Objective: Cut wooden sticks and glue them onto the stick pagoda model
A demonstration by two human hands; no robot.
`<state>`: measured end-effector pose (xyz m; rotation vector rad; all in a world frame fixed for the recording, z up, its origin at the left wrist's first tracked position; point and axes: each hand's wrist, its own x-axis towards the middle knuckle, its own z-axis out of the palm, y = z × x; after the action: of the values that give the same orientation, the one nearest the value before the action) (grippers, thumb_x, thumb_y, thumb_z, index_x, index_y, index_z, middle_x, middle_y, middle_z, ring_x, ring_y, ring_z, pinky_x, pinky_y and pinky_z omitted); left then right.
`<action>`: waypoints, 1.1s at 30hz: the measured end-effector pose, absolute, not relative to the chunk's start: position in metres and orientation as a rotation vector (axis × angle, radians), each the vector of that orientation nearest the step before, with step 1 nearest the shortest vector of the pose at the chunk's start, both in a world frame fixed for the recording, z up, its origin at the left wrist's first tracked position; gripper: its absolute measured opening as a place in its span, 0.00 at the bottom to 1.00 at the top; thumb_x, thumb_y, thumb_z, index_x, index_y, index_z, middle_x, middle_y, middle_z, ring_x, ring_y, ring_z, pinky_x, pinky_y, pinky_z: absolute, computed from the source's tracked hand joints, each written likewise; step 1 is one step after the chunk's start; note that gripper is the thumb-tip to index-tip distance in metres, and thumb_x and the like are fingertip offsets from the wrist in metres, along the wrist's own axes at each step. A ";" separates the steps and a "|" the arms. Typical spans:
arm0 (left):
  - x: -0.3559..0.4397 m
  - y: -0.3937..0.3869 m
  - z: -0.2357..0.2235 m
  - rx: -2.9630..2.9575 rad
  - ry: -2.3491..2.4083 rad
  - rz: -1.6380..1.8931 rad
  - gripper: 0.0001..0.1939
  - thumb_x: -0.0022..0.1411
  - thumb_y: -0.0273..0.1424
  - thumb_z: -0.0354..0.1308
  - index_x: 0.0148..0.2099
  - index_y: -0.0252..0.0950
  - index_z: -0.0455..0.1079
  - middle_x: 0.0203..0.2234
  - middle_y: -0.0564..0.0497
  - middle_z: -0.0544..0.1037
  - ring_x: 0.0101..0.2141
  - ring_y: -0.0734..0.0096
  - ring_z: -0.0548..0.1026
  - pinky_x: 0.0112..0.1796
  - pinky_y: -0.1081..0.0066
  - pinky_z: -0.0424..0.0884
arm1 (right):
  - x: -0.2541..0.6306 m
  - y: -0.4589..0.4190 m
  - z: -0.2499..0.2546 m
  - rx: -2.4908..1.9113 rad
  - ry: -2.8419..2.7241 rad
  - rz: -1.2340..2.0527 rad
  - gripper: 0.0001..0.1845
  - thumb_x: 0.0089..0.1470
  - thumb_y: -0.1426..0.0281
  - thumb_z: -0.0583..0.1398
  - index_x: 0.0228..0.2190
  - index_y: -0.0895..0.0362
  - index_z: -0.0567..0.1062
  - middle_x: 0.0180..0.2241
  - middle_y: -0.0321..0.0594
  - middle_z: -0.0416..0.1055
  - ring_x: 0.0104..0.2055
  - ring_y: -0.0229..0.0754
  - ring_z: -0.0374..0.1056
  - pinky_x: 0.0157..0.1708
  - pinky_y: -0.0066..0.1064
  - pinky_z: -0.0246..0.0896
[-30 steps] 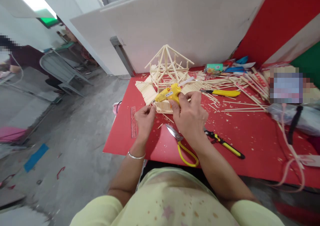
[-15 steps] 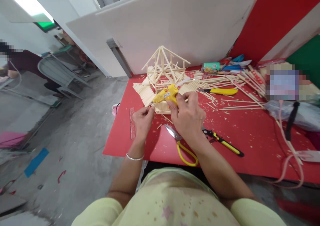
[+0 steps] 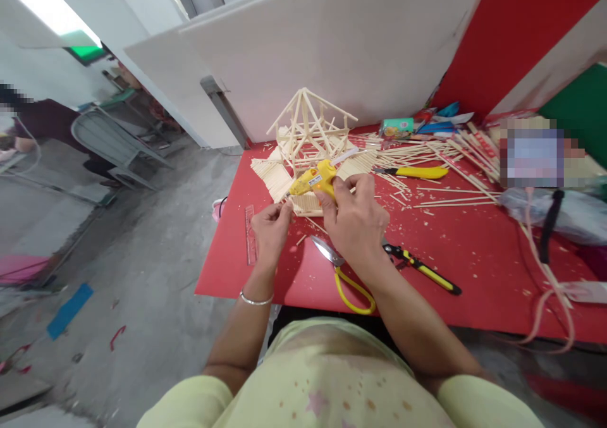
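Observation:
My right hand [image 3: 355,216] is wrapped round a yellow hot glue gun [image 3: 310,180], a clear glue stick jutting from its back end. The gun's nozzle points down and left, close to the fingertips of my left hand [image 3: 272,226]. Those fingers are pinched together; whatever small piece they hold is too hidden to name. Just behind the gun stands a model pavilion frame of pale wooden sticks [image 3: 304,121], with a peaked roof and slatted panels [image 3: 272,175] at its base. Part of the base is covered by the gun and my right hand.
On the red table [image 3: 294,282] lie scissors with yellow handles [image 3: 353,292], yellow-black pliers [image 3: 424,270], a yellow utility knife [image 3: 422,172] and a clear ruler [image 3: 250,235]. Loose sticks [image 3: 408,154] spread at the back right. A white board [image 3: 332,55] rises behind. A person [image 3: 47,124] sits far left.
Both hands and the glue gun stay almost in place, the nozzle still by my left fingertips. The whole view has shifted very slightly.

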<state>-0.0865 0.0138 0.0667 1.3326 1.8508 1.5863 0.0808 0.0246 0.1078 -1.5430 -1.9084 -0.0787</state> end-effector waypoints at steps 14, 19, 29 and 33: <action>-0.085 0.013 0.063 1.232 1.790 1.604 0.08 0.54 0.34 0.62 0.32 0.34 0.80 0.20 0.53 0.76 0.22 0.73 0.73 0.29 0.73 0.71 | 0.081 0.027 0.106 -1.544 -1.897 -0.073 0.27 0.67 0.52 0.47 0.54 0.54 0.72 0.46 0.44 0.65 0.33 0.36 0.61 0.25 0.30 0.45; -0.085 0.013 0.062 1.234 1.788 1.610 0.09 0.55 0.35 0.62 0.32 0.34 0.80 0.20 0.53 0.76 0.22 0.73 0.73 0.29 0.72 0.72 | 0.081 0.026 0.105 -1.544 -1.887 -0.075 0.26 0.67 0.53 0.47 0.54 0.54 0.72 0.46 0.45 0.65 0.33 0.35 0.61 0.25 0.29 0.46; -0.085 0.012 0.064 1.297 1.805 1.556 0.14 0.59 0.36 0.60 0.25 0.34 0.75 0.16 0.54 0.71 0.20 0.75 0.69 0.25 0.75 0.66 | 0.082 0.026 0.104 -1.519 -1.850 -0.145 0.26 0.67 0.53 0.47 0.52 0.54 0.73 0.45 0.44 0.65 0.33 0.36 0.61 0.24 0.29 0.45; -0.084 0.012 0.066 1.274 1.845 1.532 0.15 0.58 0.36 0.59 0.22 0.34 0.72 0.15 0.54 0.69 0.19 0.76 0.67 0.23 0.75 0.62 | 0.081 0.027 0.103 -1.520 -1.857 -0.120 0.26 0.67 0.52 0.47 0.52 0.54 0.73 0.45 0.45 0.65 0.34 0.37 0.62 0.25 0.30 0.45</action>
<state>-0.0837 0.0124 0.0660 1.2740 1.8455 1.5317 0.0815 0.0265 0.1032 -1.5203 -1.8567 -0.1201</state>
